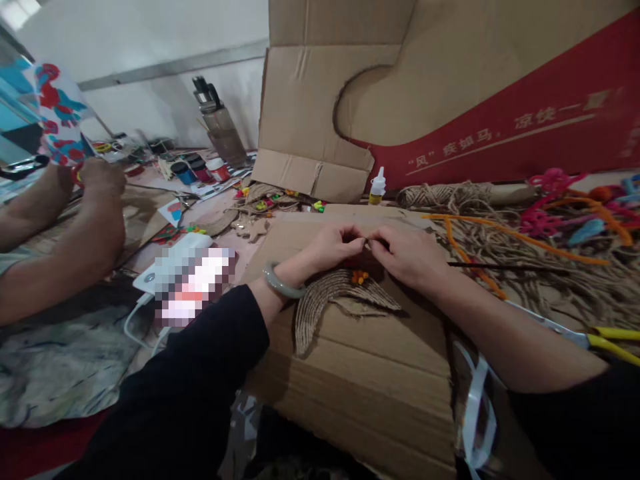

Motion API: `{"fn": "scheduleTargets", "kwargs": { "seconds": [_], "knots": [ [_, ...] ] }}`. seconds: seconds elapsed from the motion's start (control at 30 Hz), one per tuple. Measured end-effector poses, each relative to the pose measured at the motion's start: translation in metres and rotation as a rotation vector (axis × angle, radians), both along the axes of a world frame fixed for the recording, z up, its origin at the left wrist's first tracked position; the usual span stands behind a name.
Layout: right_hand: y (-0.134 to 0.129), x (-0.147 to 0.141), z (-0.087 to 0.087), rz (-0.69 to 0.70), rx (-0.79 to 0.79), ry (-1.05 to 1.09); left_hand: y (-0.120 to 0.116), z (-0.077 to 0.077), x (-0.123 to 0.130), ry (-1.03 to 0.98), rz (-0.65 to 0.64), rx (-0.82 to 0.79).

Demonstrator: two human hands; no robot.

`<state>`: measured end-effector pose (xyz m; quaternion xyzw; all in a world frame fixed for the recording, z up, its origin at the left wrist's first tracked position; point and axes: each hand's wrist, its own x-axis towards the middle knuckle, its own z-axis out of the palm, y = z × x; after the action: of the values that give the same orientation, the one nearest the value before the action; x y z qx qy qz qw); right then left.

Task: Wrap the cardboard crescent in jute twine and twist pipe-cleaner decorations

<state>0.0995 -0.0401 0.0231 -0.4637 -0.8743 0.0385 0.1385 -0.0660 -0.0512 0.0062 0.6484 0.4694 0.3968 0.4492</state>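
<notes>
My left hand (330,248), with a pale bangle on its wrist, is closed in a pinch above the middle of a cardboard sheet (370,387). Its fingertips meet those of my right hand (411,253), which is pinched shut too. Something small and dark shows between them, too tiny to name. Just below both hands lies a curved piece of coiled jute twine (313,303) with pointed ends. A small orange and yellow cluster (359,277) sits on its upper edge.
Left are a power bank (173,263), a blurred phone (200,287) and a co-worker's arms (95,227). Behind stand a bottle (223,130), paint jars (200,170), a glue bottle (378,187) and upright cardboard (320,100). Jute cords (500,233) and yellow-handled scissors (565,330) lie right.
</notes>
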Motion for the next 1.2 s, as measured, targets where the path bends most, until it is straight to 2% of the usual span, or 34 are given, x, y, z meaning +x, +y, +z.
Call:
{"fn": "scheduleTargets", "kwargs": {
  "seconds": [0.1,0.23,0.3,0.37,0.43,0.57,0.63,0.73,0.93,1.1,1.2],
  "knots": [
    [0.002,-0.001,0.005,-0.016,-0.161,0.125,0.002,-0.003,-0.001,0.263,0.024,0.296],
    [0.007,0.001,0.006,-0.018,-0.412,0.333,-0.005,-0.001,0.0,0.572,0.021,0.572],
    [0.009,0.002,0.005,-0.02,-0.604,0.447,-0.008,0.001,0.001,0.665,0.014,0.658],
    [0.01,0.004,0.004,-0.004,-0.712,0.534,-0.009,0.001,0.001,0.641,0.038,0.652],
    [0.01,0.005,0.004,0.037,-0.633,0.54,-0.006,0.002,0.001,0.501,0.087,0.543],
    [0.008,0.007,0.002,0.108,-0.154,0.333,0.0,0.007,-0.001,0.094,0.129,0.131],
    [0.007,0.007,0.0,0.114,0.021,0.245,0.0,0.01,-0.001,-0.068,0.119,-0.061],
    [0.004,0.008,-0.003,0.151,0.183,0.213,-0.002,0.014,-0.002,-0.181,0.078,-0.202],
    [0.002,0.01,-0.001,0.219,0.319,0.087,-0.003,0.017,-0.003,-0.223,0.012,-0.342],
    [0.003,0.012,-0.001,0.232,0.358,0.051,-0.003,0.018,-0.003,-0.195,0.003,-0.327],
    [0.001,0.01,0.0,0.192,0.32,0.027,-0.004,0.016,-0.002,-0.163,0.005,-0.311]
  ]
}}
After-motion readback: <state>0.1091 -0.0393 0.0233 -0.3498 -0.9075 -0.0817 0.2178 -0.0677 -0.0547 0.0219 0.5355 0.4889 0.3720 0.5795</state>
